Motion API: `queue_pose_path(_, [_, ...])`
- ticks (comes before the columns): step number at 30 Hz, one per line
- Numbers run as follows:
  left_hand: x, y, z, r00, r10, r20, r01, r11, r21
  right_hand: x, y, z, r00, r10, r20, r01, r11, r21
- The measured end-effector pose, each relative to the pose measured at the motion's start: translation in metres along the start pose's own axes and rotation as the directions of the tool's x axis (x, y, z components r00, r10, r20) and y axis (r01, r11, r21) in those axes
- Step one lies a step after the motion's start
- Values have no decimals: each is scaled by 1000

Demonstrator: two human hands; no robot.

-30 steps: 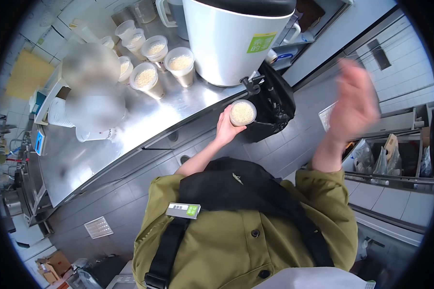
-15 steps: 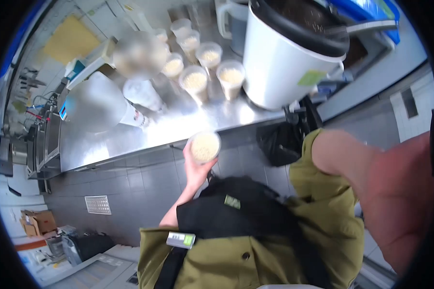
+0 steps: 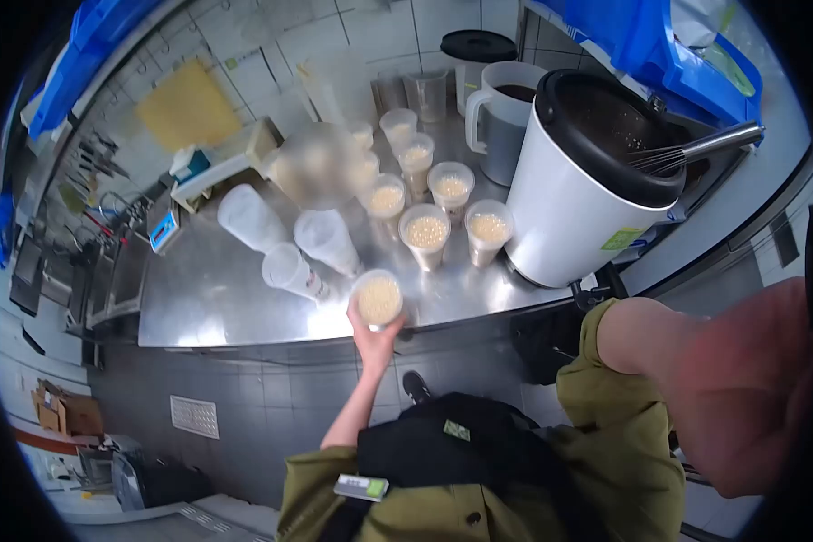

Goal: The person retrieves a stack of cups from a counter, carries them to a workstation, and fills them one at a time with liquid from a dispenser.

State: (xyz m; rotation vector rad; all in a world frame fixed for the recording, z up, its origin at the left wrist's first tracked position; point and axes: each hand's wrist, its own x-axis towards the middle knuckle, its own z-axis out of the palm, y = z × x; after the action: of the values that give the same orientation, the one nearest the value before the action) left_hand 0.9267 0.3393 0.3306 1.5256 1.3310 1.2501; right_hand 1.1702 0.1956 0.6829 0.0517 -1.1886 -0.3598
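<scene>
1. The left hand (image 3: 372,336) is closed around a clear plastic cup (image 3: 378,299) filled with pale tapioca pearls, gripping it from below at the front edge of the stainless steel counter (image 3: 217,298).
2. The right hand (image 3: 741,397) is raised close to the camera at the right, blurred; I cannot tell how open it is, and nothing shows in it.
3. Several more filled cups (image 3: 425,230) stand grouped near the middle of the counter, just behind the held cup.
4. Empty clear cups (image 3: 291,269) lie tipped on their sides to the left of the held cup.
5. A large white bucket (image 3: 574,203) with a dark rim stands toward the counter's right end, a metal whisk (image 3: 696,146) resting across its top.
6. A white pitcher (image 3: 501,117) stands behind the bucket, near the tiled wall.
</scene>
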Motion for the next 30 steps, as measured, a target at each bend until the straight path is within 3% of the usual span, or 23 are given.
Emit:
queue_pose_path(5, [37,-20,15,997,78,27,-73,984,-165,-13,9,12,999,-48,4,48,995,-90])
queue_pose_path(11, [64,-14,33,992,125,-9,-125,987,-99,-44,11,25,998,-64,2,63,981,-181])
queue_pose_path(12, [68,-13,35,991,135,2,-134,986,-101,-57,7,41,959,233,159,-185,945,-270])
queue_pose_path(13, [70,-14,36,990,138,-15,-138,985,-106,-71,6,38,903,414,111,-383,895,-228])
queue_pose_path(15, [74,-18,39,983,180,-36,-183,979,-95,-134,18,14,905,414,94,-243,687,-685])
queue_pose_path(17, [76,-26,43,982,170,-83,-180,976,-124,-196,29,24,712,702,14,-572,591,-569])
queue_pose_path(20, [72,-26,45,989,123,-82,-131,987,-98,-267,27,26,405,904,140,-615,382,-689])
queue_pose_path(21, [73,-28,48,987,115,-111,-126,988,-93,-286,27,28,377,908,184,-605,392,-693])
queue_pose_path(23, [64,-34,48,962,210,-176,-196,976,93,-305,35,37,366,895,255,-589,435,-681])
queue_pose_path(25, [41,-39,31,969,183,-167,-169,981,96,-313,49,44,375,876,304,-550,474,-688])
queue_pose_path(27, [31,-45,-6,967,48,-250,-50,999,-3,-321,69,53,405,845,349,-502,525,-688])
queue_pose_path(29, [50,-58,-42,866,47,-498,-3,996,88,-334,72,62,359,839,408,-547,544,-636])
queue_pose_path(30, [64,-60,-59,854,70,-515,-36,997,75,-335,66,71,120,903,413,-640,389,-663])
